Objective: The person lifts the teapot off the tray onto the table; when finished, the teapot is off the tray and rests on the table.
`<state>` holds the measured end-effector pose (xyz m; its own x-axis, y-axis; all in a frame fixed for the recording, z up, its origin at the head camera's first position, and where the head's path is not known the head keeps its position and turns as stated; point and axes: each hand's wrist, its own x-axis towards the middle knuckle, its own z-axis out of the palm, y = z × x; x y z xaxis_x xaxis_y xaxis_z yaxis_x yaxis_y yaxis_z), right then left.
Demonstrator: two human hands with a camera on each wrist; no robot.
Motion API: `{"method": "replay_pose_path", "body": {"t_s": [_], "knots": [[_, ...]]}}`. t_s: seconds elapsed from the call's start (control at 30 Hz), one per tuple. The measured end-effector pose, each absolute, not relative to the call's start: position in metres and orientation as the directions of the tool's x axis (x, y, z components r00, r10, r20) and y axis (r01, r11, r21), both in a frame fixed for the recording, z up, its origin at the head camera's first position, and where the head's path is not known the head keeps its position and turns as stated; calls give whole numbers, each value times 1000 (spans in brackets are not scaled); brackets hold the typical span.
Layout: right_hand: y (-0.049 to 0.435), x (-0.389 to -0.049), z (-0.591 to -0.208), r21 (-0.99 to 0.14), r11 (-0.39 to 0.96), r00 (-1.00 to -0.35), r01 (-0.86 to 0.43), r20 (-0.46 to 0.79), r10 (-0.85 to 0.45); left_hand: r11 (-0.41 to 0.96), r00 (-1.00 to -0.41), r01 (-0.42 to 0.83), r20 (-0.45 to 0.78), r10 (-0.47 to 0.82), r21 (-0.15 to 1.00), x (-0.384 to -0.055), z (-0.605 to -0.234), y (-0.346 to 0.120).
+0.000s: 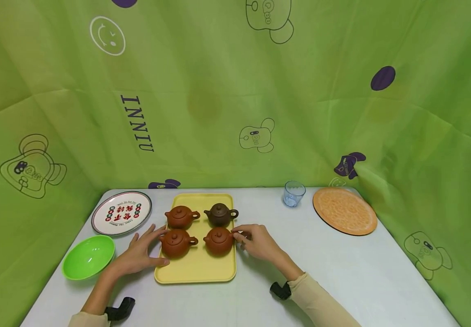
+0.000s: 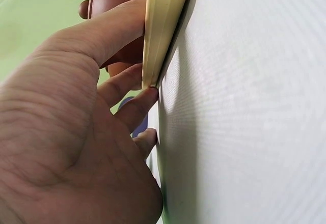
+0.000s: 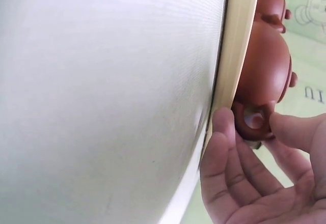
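On a yellow tray (image 1: 194,271) stand two rows of small clay teapots. The front right one, a reddish-brown teapot (image 1: 218,244), has its handle pinched between the thumb and fingers of my right hand (image 1: 258,243); other fingertips lie by the tray's side in the right wrist view. My left hand (image 1: 136,255) spreads around the tray's left side, next to the front left reddish-brown teapot (image 1: 175,245). In the left wrist view its thumb reaches over the tray rim (image 2: 165,25) and fingertips meet the side. Behind are another reddish-brown teapot (image 1: 180,218) and a dark brown teapot (image 1: 219,215).
Left of the tray lie a white plate (image 1: 109,227) with red lettering and a bright green bowl (image 1: 88,258). At the back right are a blue glass cup (image 1: 293,194) and an orange round mat (image 1: 344,211). Green printed cloth (image 1: 203,136) hangs around the white table (image 1: 325,272).
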<state>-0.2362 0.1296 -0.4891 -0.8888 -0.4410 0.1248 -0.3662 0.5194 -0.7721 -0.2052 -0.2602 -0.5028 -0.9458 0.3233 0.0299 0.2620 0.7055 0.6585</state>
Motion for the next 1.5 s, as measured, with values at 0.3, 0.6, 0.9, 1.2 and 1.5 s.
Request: {"method": "replay_pose_path", "body": {"t_s": [0.3,0.6,0.9,1.2,1.5], "knots": [[130,-235,-490,-793,515,-904,-324,99,-416,700,-943,275,43,330,660,-204,-503,-260],[129,-235,-490,-801,513,-915,-308,101,-391,700,-944,276,50,325,659,-207,-507,-263],[129,-235,-491,-815,493,-917,-305,113,-382,704,-945,275,51,322,655,-206,-508,-262],[131,-234,-490,-820,491,-922,-293,108,-371,698,-947,263,40,319,666,-208,-509,-262],[134,-234,-488,-832,489,-934,-262,92,-344,690,-946,263,37,323,675,-206,-507,-262]]}}
